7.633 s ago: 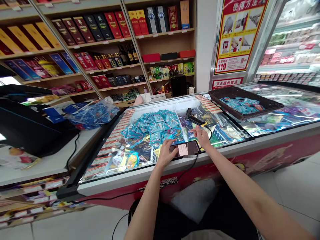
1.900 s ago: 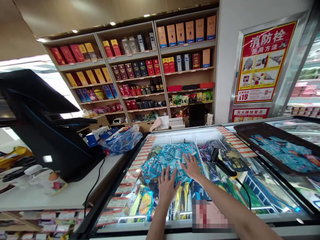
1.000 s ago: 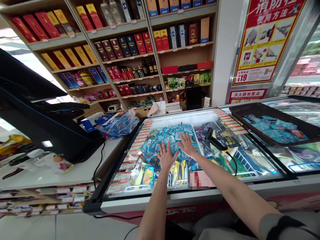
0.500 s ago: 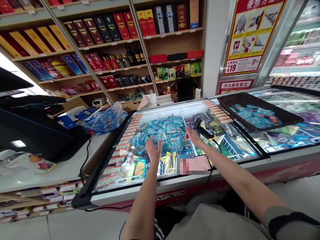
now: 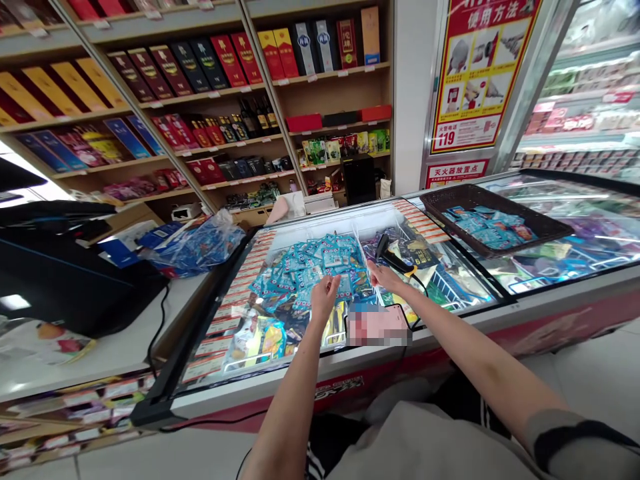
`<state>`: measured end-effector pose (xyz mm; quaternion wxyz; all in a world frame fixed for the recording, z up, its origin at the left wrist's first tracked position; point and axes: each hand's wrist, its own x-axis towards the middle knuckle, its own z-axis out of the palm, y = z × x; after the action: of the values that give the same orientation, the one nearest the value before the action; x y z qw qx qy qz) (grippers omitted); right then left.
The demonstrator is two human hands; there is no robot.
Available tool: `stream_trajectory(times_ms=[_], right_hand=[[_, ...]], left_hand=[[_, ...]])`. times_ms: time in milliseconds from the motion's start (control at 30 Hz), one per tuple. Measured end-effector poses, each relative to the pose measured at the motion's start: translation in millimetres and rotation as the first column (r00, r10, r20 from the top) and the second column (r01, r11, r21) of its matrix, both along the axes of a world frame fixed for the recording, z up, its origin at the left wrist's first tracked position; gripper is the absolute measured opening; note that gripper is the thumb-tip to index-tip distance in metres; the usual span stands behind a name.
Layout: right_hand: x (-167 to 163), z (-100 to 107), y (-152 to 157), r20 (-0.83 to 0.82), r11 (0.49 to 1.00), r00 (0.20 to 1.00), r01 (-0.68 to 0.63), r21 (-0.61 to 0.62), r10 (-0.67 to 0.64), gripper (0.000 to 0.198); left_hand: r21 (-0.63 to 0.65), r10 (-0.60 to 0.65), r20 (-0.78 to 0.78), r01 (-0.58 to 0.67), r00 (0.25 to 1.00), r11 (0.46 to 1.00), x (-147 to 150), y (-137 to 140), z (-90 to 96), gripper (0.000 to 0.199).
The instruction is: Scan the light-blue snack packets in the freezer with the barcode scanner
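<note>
Blue packets point(image 5: 305, 267) lie in a spread heap on the glass top of a chest freezer point(image 5: 295, 230). My left hand point(image 5: 324, 299) hovers over the heap's front part, fingers curled in beside a packet point(image 5: 345, 285). My right hand point(image 5: 386, 277) is at the heap's right edge, its fingers also drawn together. Whether either hand has anything in it is hidden. Just beyond the right hand rests a black and yellow barcode scanner point(image 5: 393, 255). Nearer me, a phone point(image 5: 377, 325) with a partly blurred screen lies on the glass.
More blue packets sit in a dark tray point(image 5: 545, 233) on the freezer to the right. At the left, a counter point(image 5: 120, 350) holds a black machine point(image 5: 60, 267) and a plastic bag of blue packs point(image 5: 200, 243). Black cables hang nearby. Shelves of boxes point(image 5: 320, 73) stand behind.
My left hand has moved right over the heap, and its spread fingers have curled in. The right hand stays near the heap's right edge. The whole view has shifted slightly.
</note>
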<state>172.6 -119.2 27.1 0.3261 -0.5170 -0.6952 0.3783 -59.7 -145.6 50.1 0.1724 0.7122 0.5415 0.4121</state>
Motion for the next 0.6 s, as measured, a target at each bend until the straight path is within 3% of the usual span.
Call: stream_trajectory(times_ms=[233, 600], right_hand=[[4, -3, -11, 0.068, 0.996, 0.993, 0.089, 0.031, -0.091, 0.076], [9, -10, -22, -0.054, 0.997, 0.997, 0.064, 0.029, -0.063, 0.074]], left_hand=[[-0.138, -0.065, 0.065, 0.073, 0.996, 0.988, 9, -2, -12.6, 0.056], [-0.154, -0.123, 0.052, 0.13, 0.991, 0.979, 12, -10, -15.2, 0.053]])
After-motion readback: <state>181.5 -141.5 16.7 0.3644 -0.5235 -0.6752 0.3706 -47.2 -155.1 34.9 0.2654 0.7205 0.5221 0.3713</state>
